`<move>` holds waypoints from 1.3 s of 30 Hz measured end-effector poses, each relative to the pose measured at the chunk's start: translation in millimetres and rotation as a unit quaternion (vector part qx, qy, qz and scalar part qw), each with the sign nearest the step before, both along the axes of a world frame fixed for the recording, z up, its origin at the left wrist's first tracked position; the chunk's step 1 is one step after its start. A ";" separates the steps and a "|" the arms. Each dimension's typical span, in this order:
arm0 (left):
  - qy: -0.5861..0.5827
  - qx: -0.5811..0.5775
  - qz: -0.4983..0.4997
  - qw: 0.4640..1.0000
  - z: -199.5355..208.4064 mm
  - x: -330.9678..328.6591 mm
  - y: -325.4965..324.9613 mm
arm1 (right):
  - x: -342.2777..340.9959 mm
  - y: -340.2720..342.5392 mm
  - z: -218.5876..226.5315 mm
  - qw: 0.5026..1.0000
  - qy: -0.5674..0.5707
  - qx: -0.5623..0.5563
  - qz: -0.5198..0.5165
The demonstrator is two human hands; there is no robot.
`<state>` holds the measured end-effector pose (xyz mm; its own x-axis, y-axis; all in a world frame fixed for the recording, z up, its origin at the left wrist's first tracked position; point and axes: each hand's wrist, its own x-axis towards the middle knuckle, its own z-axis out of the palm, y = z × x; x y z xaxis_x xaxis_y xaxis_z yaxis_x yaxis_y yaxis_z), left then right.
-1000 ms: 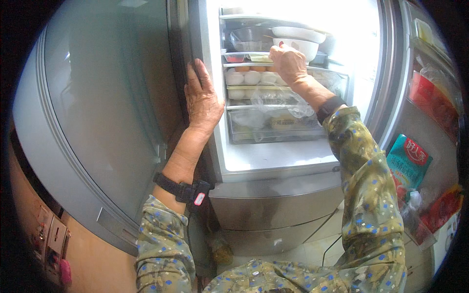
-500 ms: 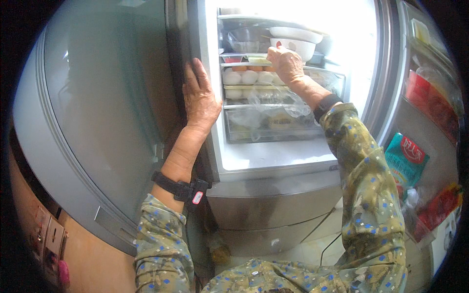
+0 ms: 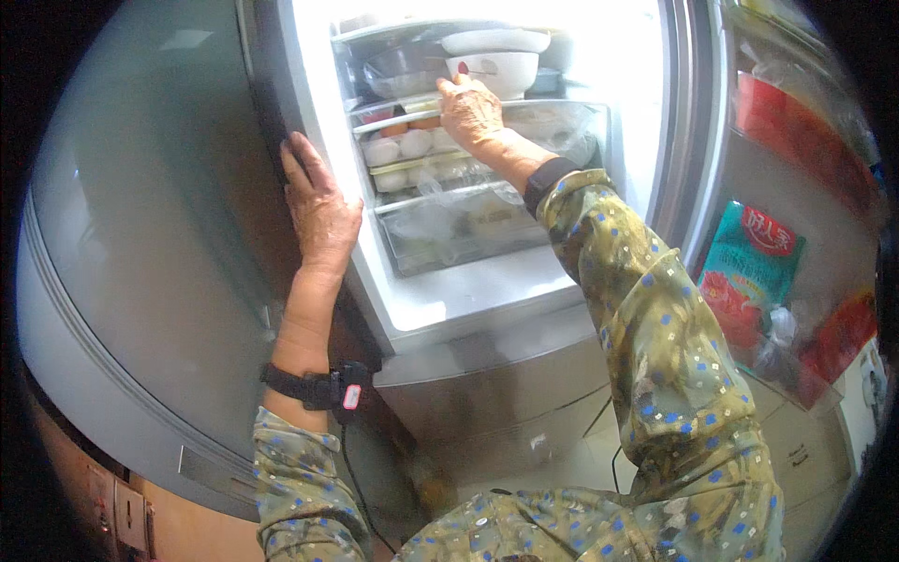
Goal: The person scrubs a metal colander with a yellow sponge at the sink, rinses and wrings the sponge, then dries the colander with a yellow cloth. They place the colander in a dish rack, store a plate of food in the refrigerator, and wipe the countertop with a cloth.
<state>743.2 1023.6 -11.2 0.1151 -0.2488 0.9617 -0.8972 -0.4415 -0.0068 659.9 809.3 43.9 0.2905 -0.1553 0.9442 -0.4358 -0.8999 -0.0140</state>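
My left hand (image 3: 323,211) lies against the left edge of the open refrigerator (image 3: 328,140), fingers stretched out, holding nothing. My right hand (image 3: 473,114) reaches inside at the front of a shelf, just before a white bowl (image 3: 506,75) with a red mark. Its thumb and fingers are pressed together; what they hold, if anything, is hidden. A white dish (image 3: 496,41) rests on top of the bowl, and a clear bowl (image 3: 401,70) stands to their left. Below, white and brown eggs (image 3: 415,143) sit in a clear drawer, with a crumpled plastic bag (image 3: 440,187) hanging in front.
On the right, the open door (image 3: 698,122) carries a red package (image 3: 796,140) and a green-and-red packet (image 3: 752,258) in its pockets. A lower clear drawer (image 3: 449,239) sits beneath the eggs. A grey door panel (image 3: 140,253) fills the left side.
The view has shifted, so the refrigerator appears farther left and tilted. My left hand stays on its edge; my right hand remains by the bowl with its fingers together.
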 end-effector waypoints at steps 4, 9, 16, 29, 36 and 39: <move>-0.008 -0.003 -0.006 1.000 -2.6 -0.1 2.6 | -16.3 33.3 -25.7 0.998 -0.043 0.002 0.043; -0.015 -0.005 -0.020 1.000 -5.6 2.8 4.8 | -57.5 96.5 -88.9 0.971 0.095 0.120 0.182; 0.003 0.004 -0.025 1.000 -6.2 -3.7 10.8 | -146.4 152.2 -173.9 0.739 0.319 0.482 0.345; 0.083 0.080 0.028 0.993 -17.3 42.6 6.2 | -386.9 104.5 -320.0 0.521 -0.085 0.800 0.284; 0.012 0.177 0.031 0.984 -51.6 52.3 -28.7 | -434.5 77.9 -373.3 0.459 -0.240 0.812 0.271; 0.016 0.353 -0.067 0.933 -89.7 4.7 -63.5 | -438.2 78.2 -387.1 0.418 -0.287 0.812 0.288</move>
